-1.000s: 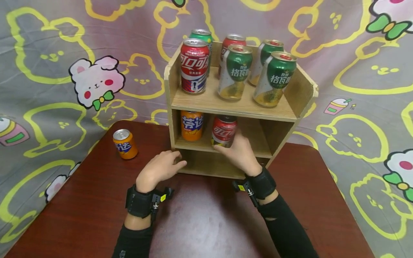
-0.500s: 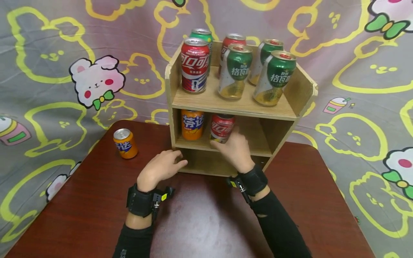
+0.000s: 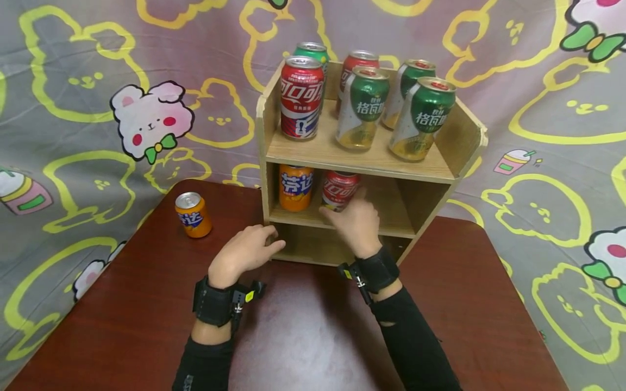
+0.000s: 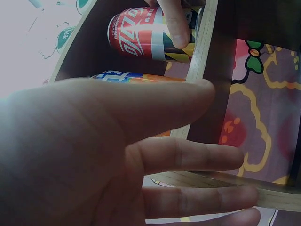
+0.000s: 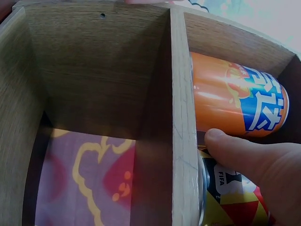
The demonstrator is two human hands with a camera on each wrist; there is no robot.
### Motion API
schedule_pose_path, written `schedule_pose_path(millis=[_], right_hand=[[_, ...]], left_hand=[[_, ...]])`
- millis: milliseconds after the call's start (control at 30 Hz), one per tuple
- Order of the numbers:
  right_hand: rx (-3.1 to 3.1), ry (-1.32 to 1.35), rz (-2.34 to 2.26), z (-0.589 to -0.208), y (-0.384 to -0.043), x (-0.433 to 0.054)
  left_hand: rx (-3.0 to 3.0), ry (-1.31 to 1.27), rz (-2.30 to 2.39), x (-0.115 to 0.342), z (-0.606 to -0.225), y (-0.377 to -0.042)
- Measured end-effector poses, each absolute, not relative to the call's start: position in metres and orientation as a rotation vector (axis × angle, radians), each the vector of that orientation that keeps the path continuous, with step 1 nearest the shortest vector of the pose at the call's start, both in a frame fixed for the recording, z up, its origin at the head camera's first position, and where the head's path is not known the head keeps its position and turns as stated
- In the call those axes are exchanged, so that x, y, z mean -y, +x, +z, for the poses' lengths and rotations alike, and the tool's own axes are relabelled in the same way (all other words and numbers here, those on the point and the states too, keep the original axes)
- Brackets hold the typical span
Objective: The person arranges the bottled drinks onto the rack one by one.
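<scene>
On the middle level of a small wooden shelf (image 3: 362,167), my right hand (image 3: 359,225) holds a red cola can (image 3: 338,187). Its thumb lies across the near side of the can, low down, and the fingers are on the right side, partly hidden. To the left of that can stands an orange soda can (image 3: 295,187), also seen lying sideways across the right wrist view. My left hand (image 3: 244,255) hangs with relaxed, parted fingers by the shelf's lower left front edge and holds nothing. In the left wrist view a right-hand finger (image 4: 175,23) touches the cola can.
The top level carries several cans: a red cola can (image 3: 301,98) at front left, green-and-gold cans (image 3: 364,108), others behind. Another orange can (image 3: 193,215) stands on the brown table (image 3: 137,304) left of the shelf. A patterned cloth (image 3: 210,108) hangs behind.
The right hand has moved a little left and the cola can now sits slightly deeper on the middle level. The left hand has stayed in place.
</scene>
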State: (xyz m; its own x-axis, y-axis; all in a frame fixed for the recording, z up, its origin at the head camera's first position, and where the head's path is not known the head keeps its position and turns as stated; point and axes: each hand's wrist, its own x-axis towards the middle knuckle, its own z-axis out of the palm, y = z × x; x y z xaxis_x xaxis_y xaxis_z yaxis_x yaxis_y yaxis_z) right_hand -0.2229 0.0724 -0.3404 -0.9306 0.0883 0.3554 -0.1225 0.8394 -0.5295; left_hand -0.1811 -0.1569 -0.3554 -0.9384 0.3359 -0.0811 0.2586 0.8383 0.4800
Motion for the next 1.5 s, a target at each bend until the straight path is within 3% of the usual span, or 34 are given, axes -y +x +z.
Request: schedule_pose_path(millis=[467, 667, 1067, 1500], right_hand=[[2.631, 0.042, 0.772, -0.338, -0.228, -0.070], [2.661, 0.150, 0.990, -0.338, -0.225, -0.077], [2.623, 0.336, 1.184, -0.342, -0.187, -0.120], [2.636, 0.560, 1.209, -0.377, -0.162, -0.154]], left_hand=[[-2.864, 0.459, 0.697, 0.157, -0.352, -0.182], [-2.864, 0.430, 0.705, 0.159, -0.352, -0.182], [-2.877, 0.414, 0.747, 0.174, -0.356, -0.183], [-2.939, 0.308, 0.814, 0.210, -0.365, -0.194]])
